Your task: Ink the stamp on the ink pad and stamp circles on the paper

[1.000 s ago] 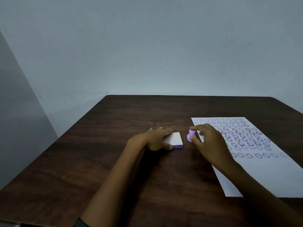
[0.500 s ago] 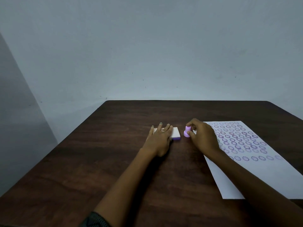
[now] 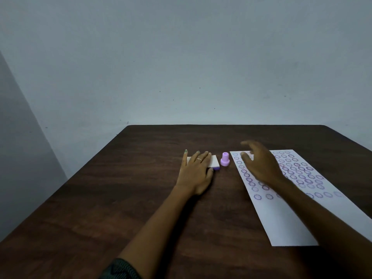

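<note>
A small purple stamp [image 3: 224, 161] stands upright on the dark table, between the ink pad and the paper. The ink pad [image 3: 215, 162] is a flat white box with a purple base, its lid closed. My left hand [image 3: 196, 173] lies flat on it, fingers spread, covering its left part. My right hand [image 3: 259, 165] hovers open over the upper left of the white paper [image 3: 281, 218], a short way right of the stamp and holding nothing. Rows of purple stamped circles fill the paper's far half.
The dark wooden table [image 3: 120, 198] runs back to a plain grey wall [image 3: 181, 67]. Its left edge slants toward me. The paper's near half is unstamped white.
My right hand let go of the stamp, leaving it upright on the table, and drew back to the right over the paper. My left hand stayed on the ink pad.
</note>
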### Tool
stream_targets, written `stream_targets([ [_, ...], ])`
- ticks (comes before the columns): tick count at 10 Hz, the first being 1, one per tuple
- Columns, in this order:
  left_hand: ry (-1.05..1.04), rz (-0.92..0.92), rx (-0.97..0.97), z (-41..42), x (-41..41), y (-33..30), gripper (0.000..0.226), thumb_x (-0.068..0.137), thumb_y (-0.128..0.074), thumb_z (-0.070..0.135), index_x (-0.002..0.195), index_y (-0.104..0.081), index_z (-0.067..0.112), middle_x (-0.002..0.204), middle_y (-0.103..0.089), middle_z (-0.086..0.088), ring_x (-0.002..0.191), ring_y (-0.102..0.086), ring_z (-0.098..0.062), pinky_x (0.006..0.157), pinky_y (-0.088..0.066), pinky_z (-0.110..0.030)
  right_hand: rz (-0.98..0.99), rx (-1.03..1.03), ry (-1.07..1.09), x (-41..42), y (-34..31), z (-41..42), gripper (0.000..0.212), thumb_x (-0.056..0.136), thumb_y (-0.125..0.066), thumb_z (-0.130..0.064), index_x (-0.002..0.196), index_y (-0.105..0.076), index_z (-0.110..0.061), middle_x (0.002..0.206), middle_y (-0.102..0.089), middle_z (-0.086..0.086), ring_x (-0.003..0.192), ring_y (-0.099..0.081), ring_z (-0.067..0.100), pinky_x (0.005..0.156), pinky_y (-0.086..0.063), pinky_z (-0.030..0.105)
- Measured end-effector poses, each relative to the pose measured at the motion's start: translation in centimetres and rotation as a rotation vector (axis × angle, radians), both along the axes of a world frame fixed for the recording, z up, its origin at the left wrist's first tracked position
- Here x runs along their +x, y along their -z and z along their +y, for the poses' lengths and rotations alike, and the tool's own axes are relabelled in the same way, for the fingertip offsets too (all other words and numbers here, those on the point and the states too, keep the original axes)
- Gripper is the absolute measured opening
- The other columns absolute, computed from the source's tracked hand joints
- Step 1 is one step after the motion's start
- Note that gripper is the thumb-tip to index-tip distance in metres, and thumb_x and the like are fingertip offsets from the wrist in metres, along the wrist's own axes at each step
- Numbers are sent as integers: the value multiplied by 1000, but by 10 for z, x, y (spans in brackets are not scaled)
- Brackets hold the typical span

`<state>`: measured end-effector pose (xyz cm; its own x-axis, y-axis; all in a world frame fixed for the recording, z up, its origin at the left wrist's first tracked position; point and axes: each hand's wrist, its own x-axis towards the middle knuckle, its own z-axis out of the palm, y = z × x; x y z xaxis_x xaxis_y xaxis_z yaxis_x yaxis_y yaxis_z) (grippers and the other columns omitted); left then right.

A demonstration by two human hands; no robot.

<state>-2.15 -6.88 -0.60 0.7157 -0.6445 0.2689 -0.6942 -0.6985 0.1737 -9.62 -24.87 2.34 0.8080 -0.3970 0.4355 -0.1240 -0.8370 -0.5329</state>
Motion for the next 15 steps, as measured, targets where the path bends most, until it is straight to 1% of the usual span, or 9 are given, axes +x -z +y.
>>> stream_targets([
  [1,1,1,-10,-1,0,1,55,98,-28,37,148,-26,17,157,-26,1,146,-16,-17,116,11,-45,317,-154,-29,-9,7,-24,44,93,-42,-38,134,-43,-23,151,-31,7,136,-32,29,111,-24,47],
  [2,4,58,-20,-1,1,2,58,98,-32,42,149,-24,18,158,-23,2,147,-14,-17,118,6,-44,550,-301,-1,-12,22,-33,55,93,-27,-51,142,-23,-29,157,-14,4,143,-16,29,115,-13,50],
  [4,32,126,-40,2,5,2,66,94,-38,52,150,-22,21,159,-20,3,147,-11,-18,119,1,-44,567,-329,68,-9,27,-21,57,93,-22,-53,144,-17,-28,157,-12,6,144,-12,31,115,-10,50],
  [6,67,150,-60,6,7,-1,69,91,-44,53,149,-24,22,159,-22,3,147,-12,-18,119,2,-43,566,-346,70,-13,29,-15,58,92,-21,-54,144,-15,-28,158,-10,6,144,-11,31,116,-8,50],
  [8,64,133,-41,6,7,0,72,90,-44,57,150,-23,23,159,-20,4,147,-11,-17,118,3,-43,552,-351,68,-15,30,-15,58,92,-22,-54,144,-16,-28,158,-11,6,144,-12,31,116,-8,50],
  [11,78,122,2,7,6,0,73,90,-42,58,150,-19,23,160,-17,4,148,-7,-18,118,4,-44,561,-364,45,-17,28,-14,58,92,-22,-53,144,-15,-28,158,-11,6,144,-11,31,115,-8,50],
  [13,71,117,-13,5,7,2,74,90,-43,58,150,-20,22,160,-17,4,148,-7,-18,118,5,-44,564,-353,39,-17,26,-13,58,93,-22,-53,144,-16,-28,157,-11,6,144,-12,31,115,-9,50],
  [14,63,77,-2,6,2,3,75,90,-40,60,151,-18,22,160,-16,4,148,-5,-17,118,8,-45,561,-346,31,-19,29,-13,58,93,-23,-53,144,-16,-27,157,-12,6,144,-11,31,115,-9,50],
  [15,73,-14,-44,4,3,2,78,87,-33,63,151,-16,22,160,-18,5,148,-6,-15,118,11,-45,495,-295,13,-17,25,-14,58,93,-25,-51,144,-19,-25,157,-14,5,144,-13,29,115,-9,50],
])
